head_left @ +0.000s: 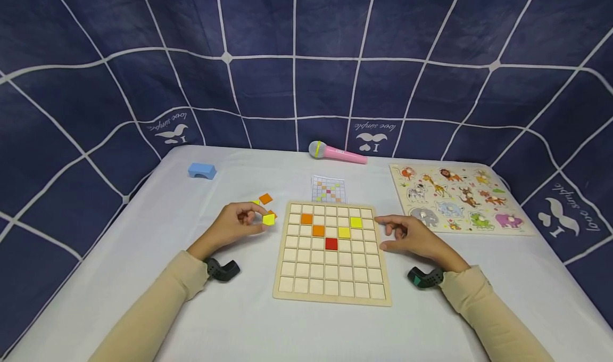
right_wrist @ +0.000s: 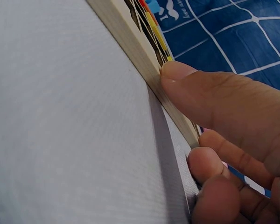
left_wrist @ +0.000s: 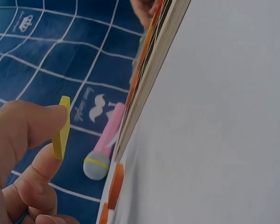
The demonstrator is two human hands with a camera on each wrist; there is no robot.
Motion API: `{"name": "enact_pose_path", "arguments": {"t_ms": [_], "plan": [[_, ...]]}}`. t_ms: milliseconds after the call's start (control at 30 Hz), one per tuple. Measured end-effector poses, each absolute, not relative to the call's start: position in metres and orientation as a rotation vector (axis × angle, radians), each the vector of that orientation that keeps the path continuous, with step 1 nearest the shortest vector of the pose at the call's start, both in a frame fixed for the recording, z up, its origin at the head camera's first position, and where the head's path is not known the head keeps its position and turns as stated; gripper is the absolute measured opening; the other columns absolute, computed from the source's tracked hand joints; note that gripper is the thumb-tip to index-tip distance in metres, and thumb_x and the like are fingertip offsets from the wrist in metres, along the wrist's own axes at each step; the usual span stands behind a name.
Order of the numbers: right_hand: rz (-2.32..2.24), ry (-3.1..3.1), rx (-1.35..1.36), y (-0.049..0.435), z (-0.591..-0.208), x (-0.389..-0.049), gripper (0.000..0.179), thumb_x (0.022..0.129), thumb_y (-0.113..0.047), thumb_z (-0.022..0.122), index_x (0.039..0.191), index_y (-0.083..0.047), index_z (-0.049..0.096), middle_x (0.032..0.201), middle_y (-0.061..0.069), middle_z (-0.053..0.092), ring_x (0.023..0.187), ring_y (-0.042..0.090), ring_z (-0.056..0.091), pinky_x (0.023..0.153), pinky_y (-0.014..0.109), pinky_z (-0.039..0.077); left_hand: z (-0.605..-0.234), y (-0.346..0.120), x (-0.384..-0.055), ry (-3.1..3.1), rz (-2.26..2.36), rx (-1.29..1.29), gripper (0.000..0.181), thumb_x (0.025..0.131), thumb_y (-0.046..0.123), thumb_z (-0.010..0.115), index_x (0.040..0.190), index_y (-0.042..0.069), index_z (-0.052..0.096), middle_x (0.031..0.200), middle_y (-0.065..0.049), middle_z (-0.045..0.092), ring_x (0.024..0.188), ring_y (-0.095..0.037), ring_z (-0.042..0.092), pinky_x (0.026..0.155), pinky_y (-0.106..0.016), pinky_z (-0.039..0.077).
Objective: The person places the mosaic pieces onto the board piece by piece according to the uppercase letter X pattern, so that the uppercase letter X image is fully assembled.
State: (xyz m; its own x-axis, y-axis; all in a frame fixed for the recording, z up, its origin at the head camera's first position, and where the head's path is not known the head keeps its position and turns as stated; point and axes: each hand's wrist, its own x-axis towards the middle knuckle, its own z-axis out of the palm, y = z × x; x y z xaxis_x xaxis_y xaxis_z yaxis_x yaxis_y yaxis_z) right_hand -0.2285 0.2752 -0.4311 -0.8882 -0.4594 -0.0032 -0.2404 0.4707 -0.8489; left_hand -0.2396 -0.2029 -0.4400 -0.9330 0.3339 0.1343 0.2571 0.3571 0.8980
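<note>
Between thumb and index finger, my left hand (head_left: 233,221) pinches a yellow square tile (head_left: 269,220), raised left of a wooden grid board (head_left: 316,271). The left wrist view shows this yellow tile (left_wrist: 61,130) edge-on. On the board lie two orange tiles (head_left: 306,219), two yellow tiles (head_left: 356,222) and a red tile (head_left: 331,244), forming a V. My right hand (head_left: 413,238) rests its thumb and index fingertips against the board's right edge. Close by my left hand are loose orange tiles (head_left: 265,198) and a yellow tile (head_left: 256,202), partly hidden behind the fingers.
Behind the board lies a printed pattern card (head_left: 328,188) with coloured squares. A pink toy microphone (head_left: 341,154) is at the table's back edge. An animal puzzle board (head_left: 462,198) lies at right, a blue arch block (head_left: 201,171) at back left. Dark blue gridded cloth (head_left: 325,90) surrounds the table.
</note>
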Motion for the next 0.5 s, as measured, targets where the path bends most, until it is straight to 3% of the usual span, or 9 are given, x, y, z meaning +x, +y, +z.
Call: {"name": "enact_pose_path", "arguments": {"t_ms": [233, 500], "plan": [[-1.389, 2.480, -0.621, 0.275, -0.431, -0.228, 0.062, 0.085, -0.003, 0.090, 0.140, 0.012, 0.064, 0.098, 0.009, 0.060, 0.069, 0.007, 0.046, 0.061, 0.023, 0.038, -0.439, -0.187, -0.233, 2.513, 1.638, 0.638, 0.028, 0.084, 0.004, 0.090, 0.109, 0.000, 0.078, 0.079, -0.002, 0.055, 0.064, -0.007, 0.042, 0.061, -0.020, 0.035], [-1.394, 2.476, -0.623, 0.276, -0.431, -0.228, 0.062, 0.085, -0.003, 0.090, 0.140, 0.011, 0.064, 0.098, 0.009, 0.060, 0.069, 0.008, 0.046, 0.061, 0.023, 0.038, -0.436, -0.170, -0.226, 2.545, 1.556, 0.675, 0.027, 0.084, 0.009, 0.091, 0.108, 0.005, 0.080, 0.073, 0.002, 0.048, 0.062, -0.008, 0.043, 0.061, -0.022, 0.037]]}}
